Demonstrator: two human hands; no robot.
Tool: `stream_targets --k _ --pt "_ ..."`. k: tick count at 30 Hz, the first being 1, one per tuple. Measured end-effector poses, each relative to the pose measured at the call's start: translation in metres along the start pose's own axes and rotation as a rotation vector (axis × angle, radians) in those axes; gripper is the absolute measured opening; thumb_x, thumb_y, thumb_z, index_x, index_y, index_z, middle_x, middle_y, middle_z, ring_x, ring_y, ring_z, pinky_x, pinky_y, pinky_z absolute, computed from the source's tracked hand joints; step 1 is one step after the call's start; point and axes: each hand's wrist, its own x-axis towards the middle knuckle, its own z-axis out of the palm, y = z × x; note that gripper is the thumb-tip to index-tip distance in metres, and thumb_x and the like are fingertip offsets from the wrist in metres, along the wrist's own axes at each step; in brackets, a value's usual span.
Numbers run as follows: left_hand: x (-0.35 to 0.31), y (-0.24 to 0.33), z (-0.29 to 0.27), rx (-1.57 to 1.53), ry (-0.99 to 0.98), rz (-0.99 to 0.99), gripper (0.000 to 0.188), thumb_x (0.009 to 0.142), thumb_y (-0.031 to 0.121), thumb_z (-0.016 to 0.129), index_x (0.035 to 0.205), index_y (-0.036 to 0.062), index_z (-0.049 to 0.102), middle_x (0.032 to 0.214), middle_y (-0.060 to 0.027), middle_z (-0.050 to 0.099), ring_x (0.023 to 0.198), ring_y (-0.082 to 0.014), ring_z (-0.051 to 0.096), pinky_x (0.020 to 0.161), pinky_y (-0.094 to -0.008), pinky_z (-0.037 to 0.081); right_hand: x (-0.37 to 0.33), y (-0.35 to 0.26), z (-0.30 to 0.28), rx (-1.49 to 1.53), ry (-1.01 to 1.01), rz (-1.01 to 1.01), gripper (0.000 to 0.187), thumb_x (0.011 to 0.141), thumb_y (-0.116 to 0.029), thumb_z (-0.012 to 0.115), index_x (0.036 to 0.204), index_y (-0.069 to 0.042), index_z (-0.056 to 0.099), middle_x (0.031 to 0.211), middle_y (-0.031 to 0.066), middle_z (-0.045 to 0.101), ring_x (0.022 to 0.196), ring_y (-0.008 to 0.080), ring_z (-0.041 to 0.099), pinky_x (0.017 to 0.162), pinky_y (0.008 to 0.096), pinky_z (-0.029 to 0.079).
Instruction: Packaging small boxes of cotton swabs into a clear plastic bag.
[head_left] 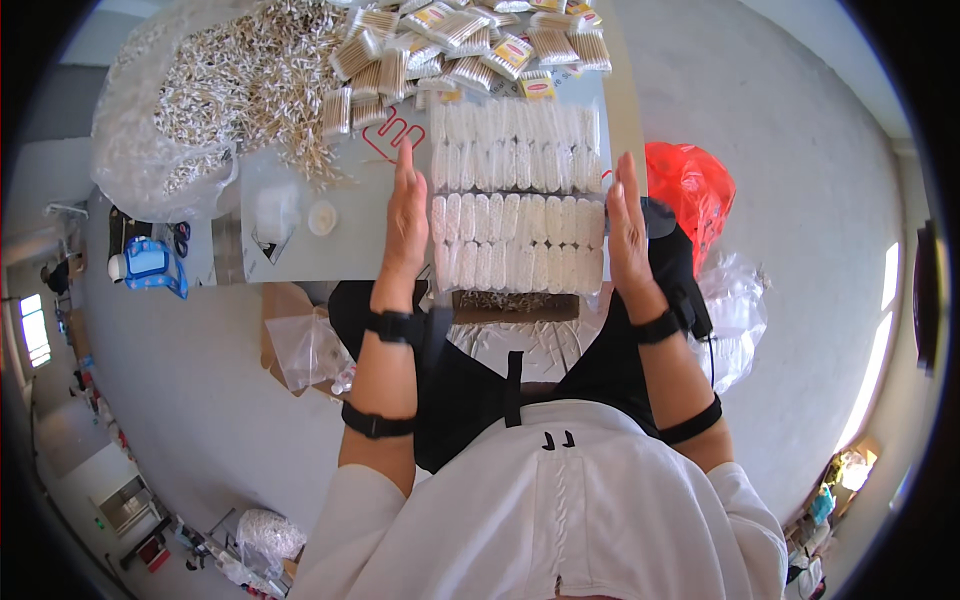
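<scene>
My left hand (404, 225) stands edge-on at the left side of two blocks of packed cotton swabs, fingers straight and together, palm turned inward. Opposite it, my right hand (627, 235) is held the same way, flat along the right side. Between them, the far block (515, 147) and the near block (517, 242) each show rows of white cotton tips facing up, wrapped in clear plastic. A narrow gap shows beside my left fingers; whether my right palm touches the near block I cannot tell. Neither hand grips anything.
Loose cotton swabs (250, 85) spill from a large clear bag at the far left. Several small swab packs (465, 45) are heaped at the back. A blue bottle (150, 260) and a round white lid (322, 218) lie left. A red bag (690, 195) hangs right of the table.
</scene>
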Motion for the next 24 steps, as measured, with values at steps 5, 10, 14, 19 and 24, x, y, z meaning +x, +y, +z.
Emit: stream_targets --k 5,10,14,19,24 --pt "0.043 -0.013 -0.004 -0.027 -0.07 0.067 0.071 0.101 0.048 0.033 0.15 0.0006 0.013 0.158 -0.0142 0.014 0.147 -0.0236 0.007 0.117 -0.0351 0.008 0.039 0.013 0.017 -0.173 -0.107 -0.141 0.067 0.102 -0.033 0.042 0.15 0.001 0.01 0.156 0.0164 0.017 0.144 0.0256 0.015 0.115 0.0323 0.012" --pt "0.041 -0.001 -0.003 0.175 -0.066 0.078 0.067 0.102 0.046 0.033 0.152 0.0062 0.013 0.158 -0.0142 0.015 0.147 -0.0252 0.004 0.117 -0.0369 0.008 0.048 0.026 0.009 -0.122 -0.097 -0.106 0.065 0.102 -0.029 0.045 0.15 0.0 0.012 0.156 0.0184 0.017 0.144 0.027 0.016 0.115 0.0335 0.015" --pt "0.001 0.003 -0.012 0.069 0.149 -0.003 0.065 0.101 0.041 0.039 0.15 0.0031 0.019 0.154 -0.0148 0.023 0.144 -0.0254 0.016 0.116 -0.0363 0.014 0.021 0.009 -0.003 -0.362 0.008 -0.197 0.064 0.101 -0.029 0.046 0.149 0.002 0.016 0.154 0.0197 0.022 0.143 0.0263 0.022 0.114 0.0339 0.019" --pt "-0.063 0.018 0.004 -0.367 0.342 -0.453 0.056 0.096 0.032 0.057 0.137 -0.0053 0.044 0.132 -0.0149 0.055 0.12 -0.0205 0.052 0.104 -0.0327 0.038 -0.032 0.0 -0.005 0.079 0.132 0.208 0.059 0.101 -0.03 0.049 0.142 0.007 0.032 0.145 0.0189 0.04 0.136 0.0237 0.036 0.111 0.0311 0.026" --pt "-0.056 0.02 0.018 -0.387 0.436 -0.281 0.041 0.094 0.024 0.062 0.12 -0.0077 0.059 0.108 -0.0077 0.064 0.095 -0.0104 0.057 0.085 -0.023 0.045 -0.039 0.009 0.007 0.028 0.088 0.205 0.055 0.102 -0.029 0.047 0.142 0.007 0.034 0.14 0.0167 0.046 0.131 0.0217 0.041 0.109 0.0294 0.028"
